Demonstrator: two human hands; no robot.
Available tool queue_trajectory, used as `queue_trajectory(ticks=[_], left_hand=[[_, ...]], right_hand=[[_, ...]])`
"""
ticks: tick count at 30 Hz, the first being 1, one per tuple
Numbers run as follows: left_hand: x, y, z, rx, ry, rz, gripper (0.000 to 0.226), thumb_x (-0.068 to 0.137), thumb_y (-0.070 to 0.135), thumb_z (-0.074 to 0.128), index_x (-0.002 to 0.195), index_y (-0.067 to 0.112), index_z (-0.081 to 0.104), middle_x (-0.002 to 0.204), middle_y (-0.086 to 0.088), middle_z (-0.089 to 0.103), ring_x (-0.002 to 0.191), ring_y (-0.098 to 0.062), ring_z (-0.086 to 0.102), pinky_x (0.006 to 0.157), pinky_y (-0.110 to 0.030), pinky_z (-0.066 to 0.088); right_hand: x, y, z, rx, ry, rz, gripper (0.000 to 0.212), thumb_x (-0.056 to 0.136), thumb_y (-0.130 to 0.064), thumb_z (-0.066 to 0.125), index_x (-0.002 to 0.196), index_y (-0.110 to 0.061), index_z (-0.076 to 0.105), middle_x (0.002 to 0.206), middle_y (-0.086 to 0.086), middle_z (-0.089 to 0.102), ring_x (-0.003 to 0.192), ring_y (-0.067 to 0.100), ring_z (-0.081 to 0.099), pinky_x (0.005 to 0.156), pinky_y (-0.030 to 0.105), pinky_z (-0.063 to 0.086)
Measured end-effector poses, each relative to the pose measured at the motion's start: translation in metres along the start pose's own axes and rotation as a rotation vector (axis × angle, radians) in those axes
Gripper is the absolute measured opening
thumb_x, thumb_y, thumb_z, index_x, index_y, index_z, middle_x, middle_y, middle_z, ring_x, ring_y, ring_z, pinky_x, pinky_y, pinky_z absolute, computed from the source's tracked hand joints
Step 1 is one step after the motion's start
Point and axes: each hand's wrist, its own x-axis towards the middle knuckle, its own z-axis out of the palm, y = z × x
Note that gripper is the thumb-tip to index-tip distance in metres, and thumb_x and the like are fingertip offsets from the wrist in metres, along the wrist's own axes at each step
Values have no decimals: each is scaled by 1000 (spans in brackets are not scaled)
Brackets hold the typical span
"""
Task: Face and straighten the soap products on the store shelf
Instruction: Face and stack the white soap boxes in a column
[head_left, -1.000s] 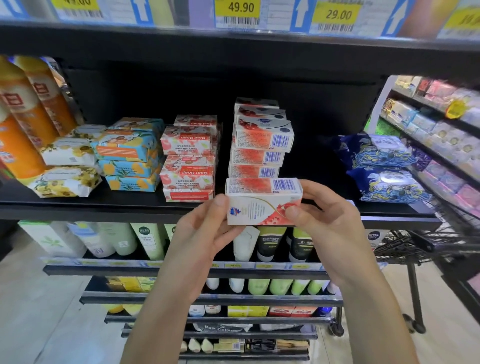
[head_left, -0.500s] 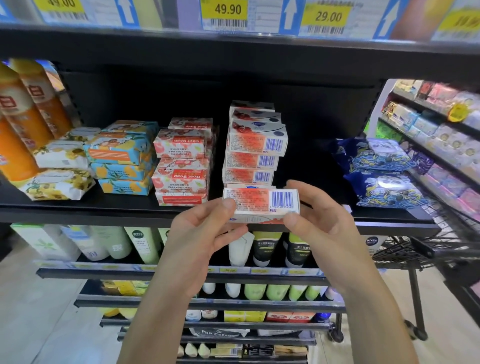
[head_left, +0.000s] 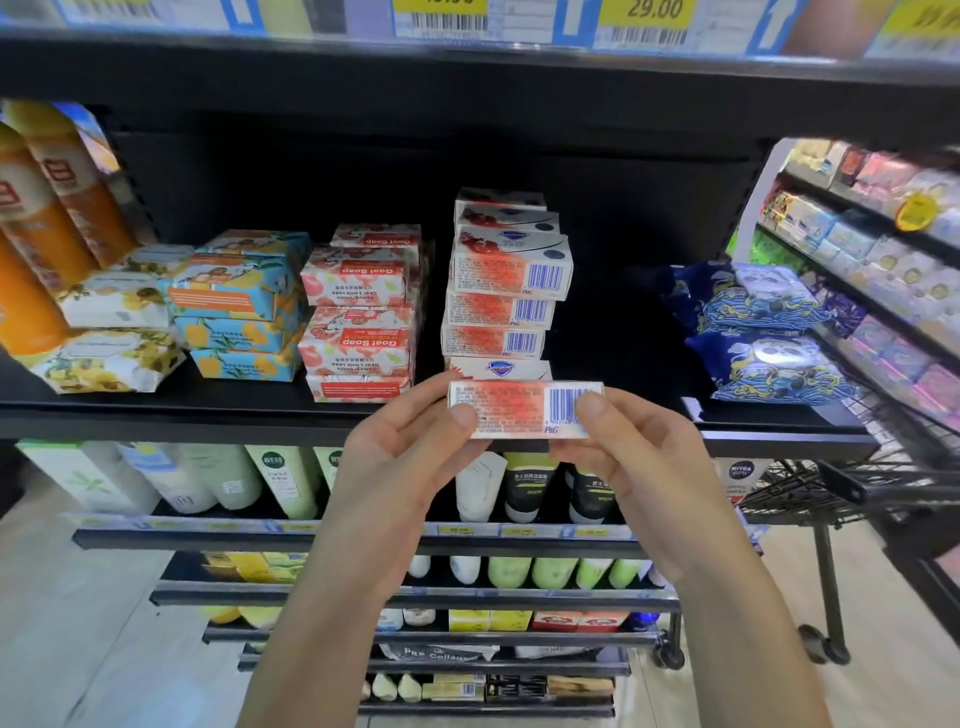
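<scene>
Both hands hold one red-and-white soap box (head_left: 519, 408) level in front of the black shelf edge (head_left: 156, 421), its barcode side facing me. My left hand (head_left: 410, 457) pinches its left end and my right hand (head_left: 628, 452) pinches its right end. Right behind it stands a stack of the same soap boxes (head_left: 506, 291), barcode sides out, with one box at the bottom showing its blue logo. To the left are a stack of upside-down Goat Soap boxes (head_left: 358, 317) and a stack of blue-and-yellow soap boxes (head_left: 239, 306).
White floral soap packs (head_left: 109, 358) and orange bottles (head_left: 47, 218) fill the shelf's left end. Blue wrapped packs (head_left: 763, 332) lie at the right. A black wire cart (head_left: 852, 483) stands at the right, beside another aisle shelf (head_left: 872, 234). Tubes line the shelf below.
The held box has been tipped from its front face to its barcode side and moved slightly down and toward the stack. Both hands kept their grip.
</scene>
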Motion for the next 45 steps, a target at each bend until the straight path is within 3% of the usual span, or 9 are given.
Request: queue_trajectory(ticks=[7,14,19,25,28,32,37,42,45], left_hand=[[-2,0,-3,-71,-15,-32,62,80,24,69,140,23,57,129,1,71,121,-16,67,104,-40,49],[-3,0,-6,-107,1,-52,44,91,25,61,132,8,63,118,-11,75,110,-26,73,97,-40,57],[-1,-2,-6,-105,56,-36,46,87,16,65,132,9,61,112,-12,77,105,-25,74,94,-38,59],[-2,-5,-2,-88,61,4,49,81,19,70,128,16,62,113,-10,77,108,-23,74,95,-36,58],[-1,-8,3,-93,36,7,54,80,19,71,133,13,59,116,-10,76,111,-24,72,96,-37,58],[0,-14,14,-37,3,3,51,82,20,73,131,17,61,117,-8,76,112,-22,72,94,-34,59],[5,-13,11,244,33,118,46,79,32,79,124,27,68,114,13,76,110,-5,70,96,-25,56],[12,-23,-6,738,154,303,48,86,39,75,132,37,61,118,29,65,116,8,59,100,-16,43],[15,-34,-12,901,185,380,55,86,42,74,137,41,54,125,33,54,123,4,53,104,-20,40]], right_hand=[[0,3,-2,57,-82,-92,47,77,-17,73,124,-18,70,122,-1,74,111,19,72,89,23,56],[3,9,-5,98,-189,-197,62,79,-4,77,137,-11,56,137,4,66,121,31,67,93,33,58],[2,7,-6,-66,-207,-222,67,84,16,70,140,-17,52,137,-2,65,131,21,60,103,36,54],[0,7,-7,-508,-45,-366,87,76,-16,89,148,-34,44,147,-19,48,141,12,46,109,31,44],[-1,6,-8,-699,2,-433,84,73,-28,91,143,-42,46,140,-31,44,132,6,50,104,14,40],[-1,4,-15,-781,40,-459,73,72,-32,91,134,-41,53,131,-25,53,123,-2,52,98,5,37],[-4,-4,-32,-753,74,-393,70,68,-53,81,132,-38,56,129,-26,55,116,-4,55,93,4,39],[4,-10,-61,-737,153,-313,66,73,-32,89,129,-44,56,127,-28,54,114,-8,55,88,17,47],[16,-16,-75,-770,188,-233,66,75,-29,89,130,-42,54,126,-18,57,106,-13,55,82,7,46]])
